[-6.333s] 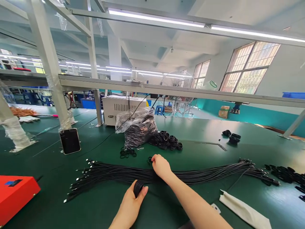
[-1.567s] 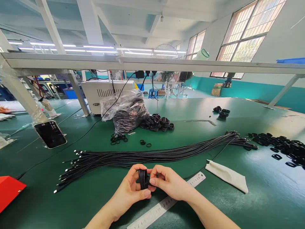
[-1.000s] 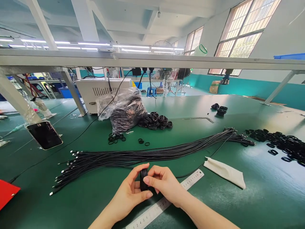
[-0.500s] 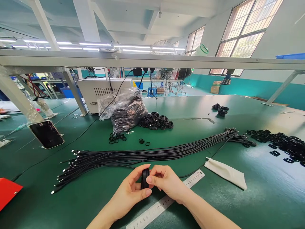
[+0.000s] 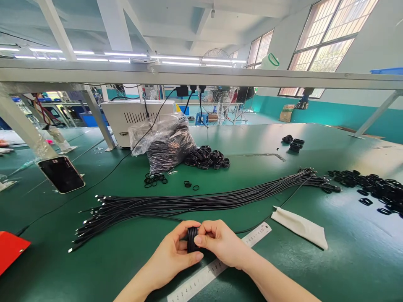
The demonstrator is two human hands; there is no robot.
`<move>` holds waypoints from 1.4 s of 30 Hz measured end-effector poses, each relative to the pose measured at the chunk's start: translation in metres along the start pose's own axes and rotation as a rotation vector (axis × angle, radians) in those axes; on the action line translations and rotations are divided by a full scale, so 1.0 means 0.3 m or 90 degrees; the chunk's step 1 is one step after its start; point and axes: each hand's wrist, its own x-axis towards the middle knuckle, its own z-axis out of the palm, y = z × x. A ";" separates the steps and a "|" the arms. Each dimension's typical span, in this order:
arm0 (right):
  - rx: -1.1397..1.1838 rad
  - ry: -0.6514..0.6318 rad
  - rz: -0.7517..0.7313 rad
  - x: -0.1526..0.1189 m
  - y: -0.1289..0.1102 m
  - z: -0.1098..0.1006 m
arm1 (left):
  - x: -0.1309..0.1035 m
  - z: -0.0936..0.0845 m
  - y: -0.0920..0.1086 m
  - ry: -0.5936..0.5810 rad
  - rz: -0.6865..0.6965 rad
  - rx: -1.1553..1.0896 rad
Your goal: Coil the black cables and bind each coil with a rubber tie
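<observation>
what has just changed is slight: the ring stack, in the middle foreground, shows its black ribbed edge a little wider than half a second ago, and it sits close in between both hands. the left hand is grasping it, fingers curled behind and above, thumb below. the right hand has thumb and fingertips pinched on its 3 o'clock side; whether they grip one loose ring or the whole edge, i cannot tell. for the work in hand, this reads as the rings being evened into one block, a judgement only.

against the picture from about six seconds ago, more differs. then the right hand reached across the cable bundle to small rings on the tabletop, while the left alone held the stack. now both hands meet over the steel ruler, which runs from 7 to 3 o'clock of the stack and is in fuller view. the cable bundle lies at 12 o'clock, just beyond the hands, with the small loose rings past it and the ring heap farther on. the white cloth is at 3 o'clock, the scattered rings between 2 and 3, well apart.
</observation>
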 end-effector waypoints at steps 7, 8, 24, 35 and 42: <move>0.069 -0.013 -0.004 -0.013 -0.013 0.011 | 0.012 -0.003 0.000 0.024 0.003 -0.068; 0.072 -0.010 -0.005 -0.013 -0.013 0.014 | 0.013 -0.004 0.005 0.023 0.001 -0.081; 0.053 0.025 0.002 -0.008 0.014 0.028 | 0.005 -0.011 0.030 0.053 -0.034 -0.117; -0.042 -0.094 0.032 -0.005 0.025 0.001 | 0.005 -0.007 0.028 0.036 -0.030 -0.078; -0.141 -0.064 -0.058 -0.011 0.008 0.008 | 0.007 -0.010 0.012 0.008 -0.024 -0.060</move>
